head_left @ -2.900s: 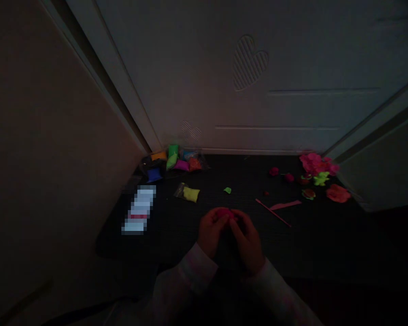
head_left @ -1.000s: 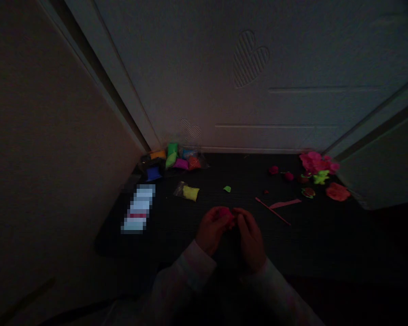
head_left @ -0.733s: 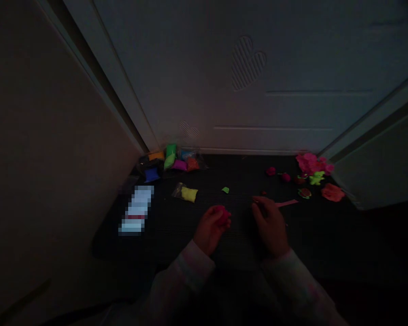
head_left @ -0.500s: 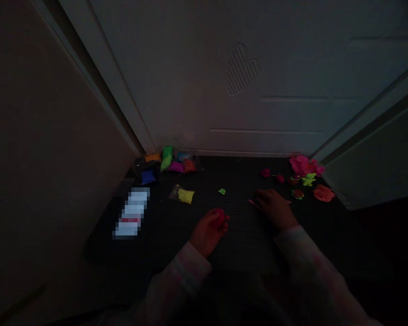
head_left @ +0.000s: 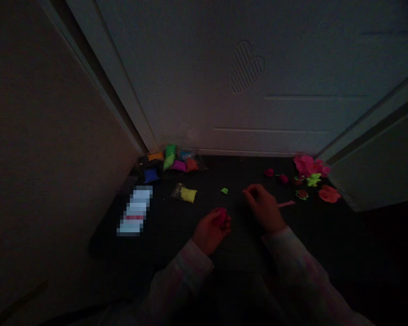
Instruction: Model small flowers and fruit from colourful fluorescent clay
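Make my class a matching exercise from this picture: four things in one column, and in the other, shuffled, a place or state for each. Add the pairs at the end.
Things
1. Pink lump
2. Yellow packet
3. Green piece
4. Pink strip

Place or state
A. Has clear plastic at its left end
B. Just to the right of the right hand
C. Held in the left hand
D. Lying on the table between the packet and the right hand

Pairs: 1-C, 2-A, 3-D, 4-B

A pale door (head_left: pixel 292 59) is standing behind the dark table (head_left: pixel 238 170); colorful packets (head_left: pixel 179 166) are lying at its far left, pink flowers (head_left: pixel 306 165) at its far right.
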Available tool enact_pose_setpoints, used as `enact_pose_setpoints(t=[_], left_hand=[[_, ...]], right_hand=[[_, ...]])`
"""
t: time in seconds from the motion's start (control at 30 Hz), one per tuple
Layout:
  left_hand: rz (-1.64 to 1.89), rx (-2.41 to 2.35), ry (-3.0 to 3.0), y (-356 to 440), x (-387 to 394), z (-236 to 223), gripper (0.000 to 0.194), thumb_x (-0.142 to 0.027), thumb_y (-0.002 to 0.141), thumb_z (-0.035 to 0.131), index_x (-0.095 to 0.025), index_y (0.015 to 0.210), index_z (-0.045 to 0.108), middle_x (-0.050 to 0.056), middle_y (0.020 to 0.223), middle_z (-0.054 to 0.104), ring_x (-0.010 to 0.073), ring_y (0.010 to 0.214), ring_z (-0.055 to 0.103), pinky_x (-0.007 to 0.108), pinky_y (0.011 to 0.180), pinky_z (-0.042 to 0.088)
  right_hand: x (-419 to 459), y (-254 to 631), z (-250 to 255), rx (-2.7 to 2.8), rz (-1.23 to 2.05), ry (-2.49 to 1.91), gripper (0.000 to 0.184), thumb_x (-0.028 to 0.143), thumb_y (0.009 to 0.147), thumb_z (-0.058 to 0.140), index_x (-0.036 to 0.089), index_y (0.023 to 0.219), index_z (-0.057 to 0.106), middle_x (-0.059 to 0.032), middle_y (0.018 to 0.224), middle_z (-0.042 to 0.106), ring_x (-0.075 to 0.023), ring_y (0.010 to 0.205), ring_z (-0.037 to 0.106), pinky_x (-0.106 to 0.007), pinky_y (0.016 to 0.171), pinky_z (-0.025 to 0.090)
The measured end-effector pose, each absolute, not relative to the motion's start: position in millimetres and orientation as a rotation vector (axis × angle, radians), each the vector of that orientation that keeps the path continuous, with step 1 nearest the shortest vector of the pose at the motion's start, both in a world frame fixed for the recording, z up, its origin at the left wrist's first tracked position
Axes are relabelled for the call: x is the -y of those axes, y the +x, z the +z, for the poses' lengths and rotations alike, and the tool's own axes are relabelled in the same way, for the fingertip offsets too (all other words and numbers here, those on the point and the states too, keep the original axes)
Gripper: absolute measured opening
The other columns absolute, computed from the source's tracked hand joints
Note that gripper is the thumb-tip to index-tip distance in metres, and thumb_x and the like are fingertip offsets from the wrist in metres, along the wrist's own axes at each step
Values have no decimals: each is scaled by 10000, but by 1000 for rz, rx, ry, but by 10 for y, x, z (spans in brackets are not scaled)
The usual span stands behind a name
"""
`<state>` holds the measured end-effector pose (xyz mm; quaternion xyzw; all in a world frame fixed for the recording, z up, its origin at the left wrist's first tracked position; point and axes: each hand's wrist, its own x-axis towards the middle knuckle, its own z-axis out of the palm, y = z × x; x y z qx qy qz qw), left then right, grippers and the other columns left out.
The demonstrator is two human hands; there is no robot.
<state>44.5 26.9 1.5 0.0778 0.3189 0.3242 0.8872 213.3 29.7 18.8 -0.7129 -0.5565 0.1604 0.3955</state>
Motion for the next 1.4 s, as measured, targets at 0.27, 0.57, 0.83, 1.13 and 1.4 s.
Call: enact_pose_setpoints(t=[0.27,0.57,0.83,1.13,1.4], left_hand=[[683,-680,146,451,-262,18,110,-184,736,489,-136,805,560,28,647,567,98,554,517,222,550,386],[681,-717,231,437,-380,173,203,-300,787,446,-126,837,540,58,730,584,80,529,487,195,496,329],[665,-603,488,479,-653,152,225,-348,694,563,-148,657,466,3,631,526,50,467,411,173,431,227],[569,-631,493,527,-528,25,211,-253,606,648,-144,711,501,29,646,553,88,573,480,182,465,256],[546,-596,532,492,-584,37,176,-246,613,623,-125,721,556,28,637,536,82,539,461,192,454,249]], right_hand=[[-494,1894,38,1358,595,-1603,197,349,724,488,182,808,553,-25,784,603,-159,762,552,-302,722,415],[-495,1962,-122,1145,664,-1603,251,299,752,408,172,879,583,-25,692,624,-155,639,576,-296,604,455],[-531,1953,-109,1071,646,-1538,264,405,691,538,197,815,641,-72,897,639,-211,863,575,-383,796,439],[-525,1998,-130,984,672,-1578,276,414,655,572,204,818,645,-63,896,646,-219,862,575,-396,799,427],[-501,1997,-124,926,683,-1602,379,459,726,468,158,924,586,-28,674,618,-142,537,523,-291,520,431]])
